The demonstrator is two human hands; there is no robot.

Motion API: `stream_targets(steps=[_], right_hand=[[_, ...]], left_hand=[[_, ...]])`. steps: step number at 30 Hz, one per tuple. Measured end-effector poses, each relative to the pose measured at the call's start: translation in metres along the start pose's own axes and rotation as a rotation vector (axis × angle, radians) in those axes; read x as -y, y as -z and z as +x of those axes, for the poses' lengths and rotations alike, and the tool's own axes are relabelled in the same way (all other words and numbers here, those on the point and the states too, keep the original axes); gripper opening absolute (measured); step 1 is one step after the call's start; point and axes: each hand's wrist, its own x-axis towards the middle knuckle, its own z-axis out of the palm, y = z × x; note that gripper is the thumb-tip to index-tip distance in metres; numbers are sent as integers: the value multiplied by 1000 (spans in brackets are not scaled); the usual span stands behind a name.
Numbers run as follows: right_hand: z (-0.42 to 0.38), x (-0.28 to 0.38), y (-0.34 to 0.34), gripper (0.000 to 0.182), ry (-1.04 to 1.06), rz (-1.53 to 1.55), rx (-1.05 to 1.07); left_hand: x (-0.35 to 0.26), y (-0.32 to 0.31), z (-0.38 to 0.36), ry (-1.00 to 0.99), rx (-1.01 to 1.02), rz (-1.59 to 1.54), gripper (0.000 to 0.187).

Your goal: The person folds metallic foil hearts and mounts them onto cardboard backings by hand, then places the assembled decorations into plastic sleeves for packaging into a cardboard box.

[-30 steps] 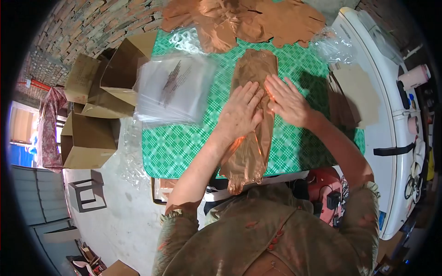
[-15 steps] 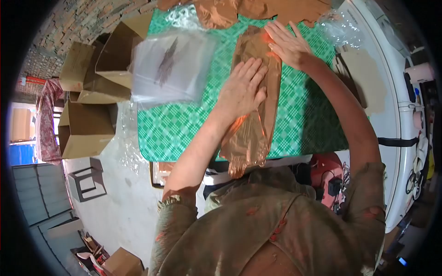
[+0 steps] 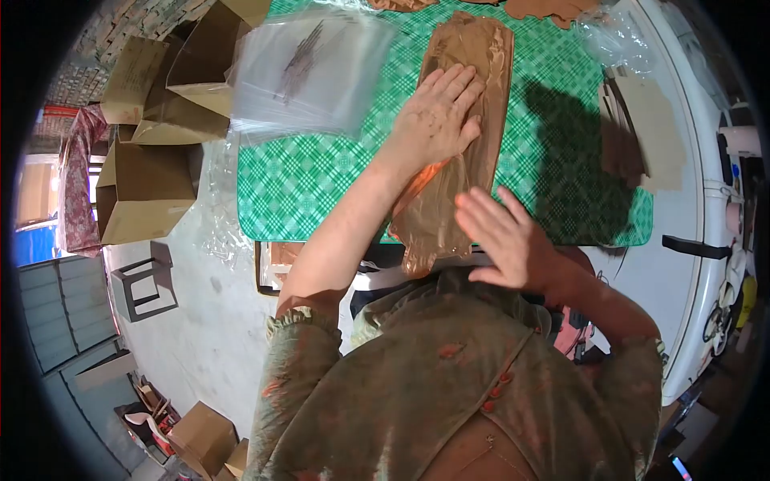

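A long, folded piece of thin, shiny brown fabric [image 3: 491, 80] lies lengthwise on the table, its wrinkled near end hanging over the front edge. My left hand [image 3: 437, 120] rests flat on its upper middle, fingers stretched out. My right hand [image 3: 509, 244] is open beside the near end, slightly blurred, with nothing in it. A stack of clear plastic bags [image 3: 337, 88] lies to the left of my left hand. More brown fabric [image 3: 545, 10] is spread at the far edge of the table.
The table wears a green checked cloth [image 3: 297, 196]. Open cardboard boxes [image 3: 152, 180] stand at the left. Crumpled clear plastic [image 3: 618, 40] and flat beige sheets [image 3: 654, 132] lie at the right, near a white machine or vehicle-like body [image 3: 690, 264]. A dark frame [image 3: 144, 289] sits on the floor.
My right hand has left the fabric's far right edge and come back toward me to its near end. My left hand stays flat on the fabric. The camera view has shifted.
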Motion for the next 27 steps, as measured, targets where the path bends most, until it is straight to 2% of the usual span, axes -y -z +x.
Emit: stream_targets(steps=[4,5,8,9,10,15,19,23,27], right_hand=[[1,6,-16,80,36,-54,-109],[5,9,-16,69,2,-7,-180],[9,7,-27,52,50,-72,-304],[13,9,-33,37,63,-151,-386],[14,10,-36,32,54,-144,-419],[18,15,-22,27,-20,-192,-423],[24,15,-18,24,-96,82,-520],[29,12,-7,30,-149,377,-532],[30,9,-8,34,-113,466,-524]], left_hand=[[1,-1,2,-8,5,3,56],[1,-1,2,-7,5,7,56],[2,2,2,-8,19,-2,56],[2,4,3,-6,19,-14,56],[2,4,3,-3,21,-28,56],[4,3,2,1,27,-43,57],[2,6,3,20,35,-80,57],[2,7,3,30,51,-110,58],[2,8,4,37,68,-100,58]])
